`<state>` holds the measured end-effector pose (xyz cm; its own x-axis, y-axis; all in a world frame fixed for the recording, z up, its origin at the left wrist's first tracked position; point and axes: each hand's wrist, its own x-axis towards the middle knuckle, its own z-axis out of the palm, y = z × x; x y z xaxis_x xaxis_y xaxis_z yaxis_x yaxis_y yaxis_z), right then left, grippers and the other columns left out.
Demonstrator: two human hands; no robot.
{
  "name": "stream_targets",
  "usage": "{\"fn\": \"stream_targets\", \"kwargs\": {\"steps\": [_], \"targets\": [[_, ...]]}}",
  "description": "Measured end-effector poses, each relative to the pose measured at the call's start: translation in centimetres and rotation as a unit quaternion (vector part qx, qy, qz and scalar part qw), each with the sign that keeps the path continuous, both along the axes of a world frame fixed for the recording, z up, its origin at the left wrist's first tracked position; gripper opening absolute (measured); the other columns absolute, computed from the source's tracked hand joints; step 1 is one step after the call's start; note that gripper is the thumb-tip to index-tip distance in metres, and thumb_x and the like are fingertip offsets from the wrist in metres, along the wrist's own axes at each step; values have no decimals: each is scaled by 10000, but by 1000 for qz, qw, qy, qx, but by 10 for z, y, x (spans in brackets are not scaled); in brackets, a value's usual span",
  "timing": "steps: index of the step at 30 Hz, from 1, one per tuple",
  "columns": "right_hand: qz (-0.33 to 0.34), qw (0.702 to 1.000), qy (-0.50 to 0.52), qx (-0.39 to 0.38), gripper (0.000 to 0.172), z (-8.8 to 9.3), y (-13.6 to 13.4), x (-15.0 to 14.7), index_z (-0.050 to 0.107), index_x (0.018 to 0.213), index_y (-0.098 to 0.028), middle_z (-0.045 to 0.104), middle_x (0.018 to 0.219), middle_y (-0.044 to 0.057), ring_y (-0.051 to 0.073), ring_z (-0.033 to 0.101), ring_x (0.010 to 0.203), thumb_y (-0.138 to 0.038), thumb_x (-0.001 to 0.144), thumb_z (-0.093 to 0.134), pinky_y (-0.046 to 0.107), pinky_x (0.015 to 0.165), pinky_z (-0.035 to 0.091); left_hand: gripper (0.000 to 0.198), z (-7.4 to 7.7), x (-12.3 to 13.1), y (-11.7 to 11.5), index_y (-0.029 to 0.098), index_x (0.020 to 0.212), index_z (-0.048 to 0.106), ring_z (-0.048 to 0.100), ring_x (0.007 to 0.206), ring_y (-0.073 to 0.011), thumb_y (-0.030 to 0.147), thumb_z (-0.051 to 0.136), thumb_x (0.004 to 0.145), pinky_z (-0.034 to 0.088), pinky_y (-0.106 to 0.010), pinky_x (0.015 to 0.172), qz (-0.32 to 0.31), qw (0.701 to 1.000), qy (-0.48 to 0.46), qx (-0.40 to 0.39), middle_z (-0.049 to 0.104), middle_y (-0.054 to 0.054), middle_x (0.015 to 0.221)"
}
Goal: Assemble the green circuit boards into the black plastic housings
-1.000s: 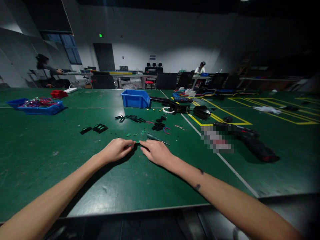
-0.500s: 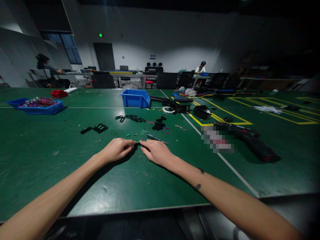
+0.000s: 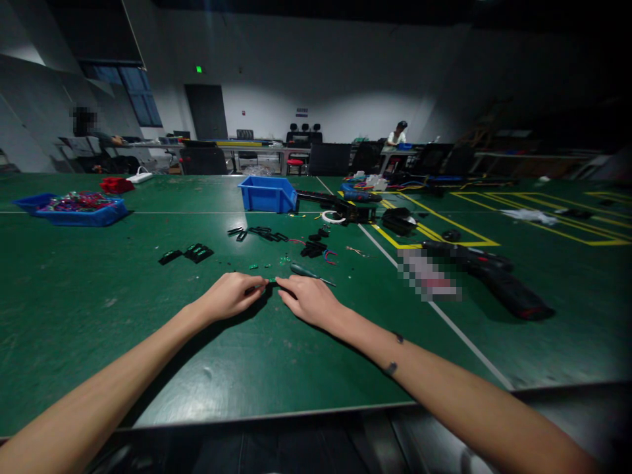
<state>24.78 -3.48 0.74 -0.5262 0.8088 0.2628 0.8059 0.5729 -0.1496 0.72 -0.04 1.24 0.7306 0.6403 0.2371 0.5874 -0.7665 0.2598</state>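
Observation:
Between my two hands is a small green circuit board (image 3: 272, 281), mostly covered by fingers. My left hand (image 3: 236, 293) pinches its left end, fingers curled. From the other side my right hand (image 3: 307, 298) grips the right end with thumb and forefinger. Just beyond my right fingers lies a screwdriver (image 3: 307, 271) with a dark teal handle. Small green board pieces (image 3: 284, 261) are scattered ahead of my hands. Black casings with green boards in them (image 3: 198, 252) lie to the left, and black rectangular frames (image 3: 266, 233) farther back.
A blue bin (image 3: 267, 195) stands beyond the parts; a blue tray (image 3: 83, 214) of coloured wires is far left. On the right lies a black power tool (image 3: 498, 276). Black parts (image 3: 313, 247) with wires sit mid-table. Two people work at tables in the background.

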Motion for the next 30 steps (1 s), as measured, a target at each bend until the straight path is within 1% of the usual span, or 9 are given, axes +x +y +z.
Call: {"fn": "stream_targets", "kwargs": {"steps": [5,8,14,18,24,30], "targets": [[2,1000,-1,-3,384,1,0,0,592,1366,-213,719,1047,88,211,671,930,-328,1020,469,288,783,459,318,0,-2,1,201,1187,672,712,848,-195,319,430,1018,453,-239,725,4,1000,0,-13,751,-86,969],[0,1000,-1,-4,388,1,0,0,588,1372,-216,716,1060,92,209,671,935,-331,1022,465,288,789,459,329,0,-2,2,199,1212,671,717,887,-203,318,433,1018,468,-247,751,4,1000,-4,-16,754,-96,1008],[6,1000,1,0,393,0,0,1,578,1380,-211,714,1043,88,207,669,915,-329,1023,464,288,778,455,326,0,-3,2,202,1219,671,713,827,-188,313,445,1012,458,-237,713,-6,1000,-7,-12,757,-87,1000],[4,1000,-2,3,389,-1,1,1,585,1371,-211,713,1048,88,209,668,915,-331,1021,467,291,772,452,308,0,-4,4,205,1184,681,709,803,-186,303,450,1006,447,-235,696,-3,1000,6,2,755,-73,948],[4,1000,-1,8,388,-1,0,2,589,1370,-217,718,1036,77,209,670,901,-329,1017,472,289,758,452,318,1,-5,4,206,1209,672,721,862,-189,297,445,1007,469,-233,738,-2,1000,7,6,757,-75,994],[-1,1000,-1,8,392,-1,0,1,583,1377,-221,718,1042,80,209,672,901,-327,1017,471,291,758,452,323,0,-6,3,203,1221,673,726,850,-191,292,453,1001,477,-235,726,-1,1000,3,18,761,-79,997]]}}
